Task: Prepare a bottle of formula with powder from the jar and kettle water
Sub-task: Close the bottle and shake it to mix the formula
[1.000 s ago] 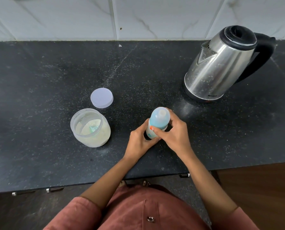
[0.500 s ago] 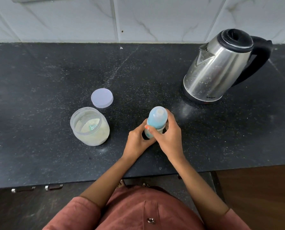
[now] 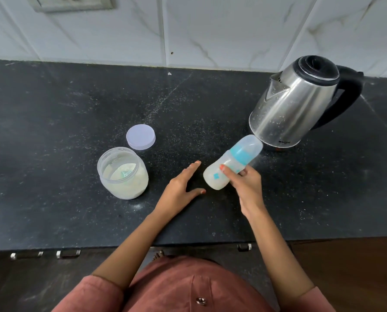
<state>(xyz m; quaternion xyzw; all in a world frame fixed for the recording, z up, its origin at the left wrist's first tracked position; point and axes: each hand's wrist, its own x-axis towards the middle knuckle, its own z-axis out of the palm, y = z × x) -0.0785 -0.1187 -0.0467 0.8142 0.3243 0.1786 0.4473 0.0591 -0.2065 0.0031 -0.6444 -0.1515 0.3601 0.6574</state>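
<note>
The baby bottle [image 3: 231, 164] sits just right of the frame's centre, tilted so its clear cap points up and to the right toward the kettle's base. It has a turquoise collar under the cap and a cloudy, whitish body with small blue markings. The right hand [image 3: 244, 183] has its fingers wrapped round the bottle's lower body from below and right, thumb pressed on the near side, holding it off the tabletop [image 3: 52, 113]. The left hand [image 3: 182, 186] lies just left of the bottle, fingers spread and loose, holding nothing, its palm low over the dark surface; whether it touches the surface cannot be told.

Left of centre stands the open powder jar [image 3: 122, 173], clear plastic, partly filled with pale powder, with a turquoise scoop [image 3: 126, 174] lying in it. Just above the jar, the round lilac lid [image 3: 140, 136] lies flat on the tabletop, almost touching the jar.

In the upper right stands the steel electric kettle [image 3: 298, 102] with black lid and handle, spout facing left. The tabletop is black and speckled; white marbled tiles [image 3: 210, 30] run along the top, with a switch plate [image 3: 73, 3] in the upper left corner.
</note>
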